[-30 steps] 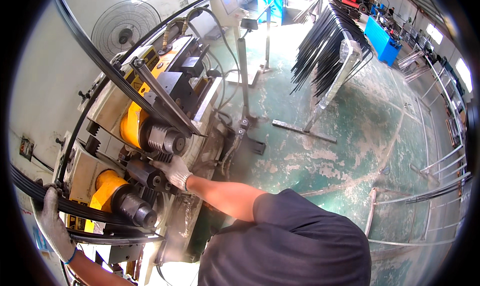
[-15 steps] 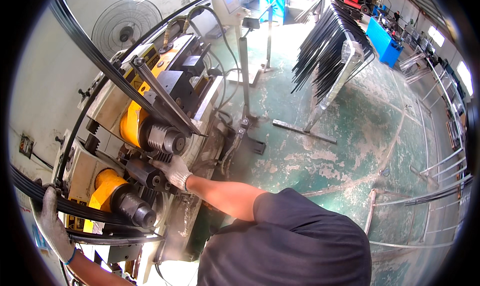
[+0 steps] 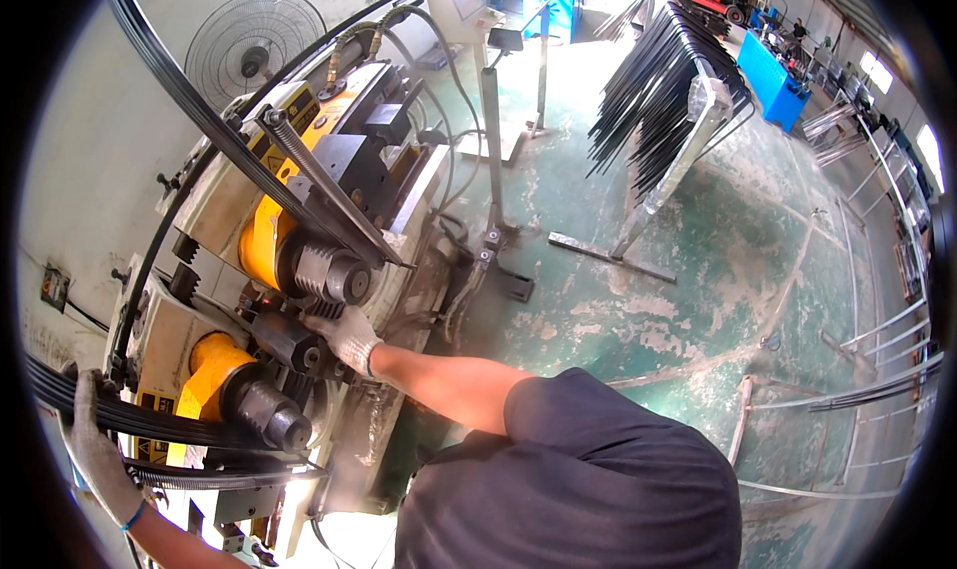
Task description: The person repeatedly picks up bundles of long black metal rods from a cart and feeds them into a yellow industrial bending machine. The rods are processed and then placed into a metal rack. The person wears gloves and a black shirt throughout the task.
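Note:
My left hand (image 3: pixel 102 459), in a pale knitted glove, is closed round a bundle of black rods (image 3: pixel 150 420) at the lower left. These rods run to the lower ribbed steel roller (image 3: pixel 264 415) of a bending machine. My right hand (image 3: pixel 349 340), gloved likewise, lies with fingers stretched out over the dark steel block (image 3: pixel 287 342) between the lower and upper rollers. Its fingertips are partly hidden against the ribbed metal. Above it, a second bundle of black rods (image 3: pixel 199 111) slants down to the upper ribbed roller (image 3: pixel 334 273). Yellow arms (image 3: pixel 264 245) carry both rollers.
A coiled spring (image 3: pixel 324 185) stretches over the machine. Behind it stands a wire fan (image 3: pixel 254 56). A metal stand (image 3: pixel 491 150) rises right of the machine. Farther right, a rack (image 3: pixel 663 205) holds many bent black rods. A blue-sided bench (image 3: pixel 773 81) and metal frames (image 3: pixel 847 410) stand beyond.
The view has shifted slightly. My left hand has moved a little to the left and still holds the rods. My right hand stays at the steel block.

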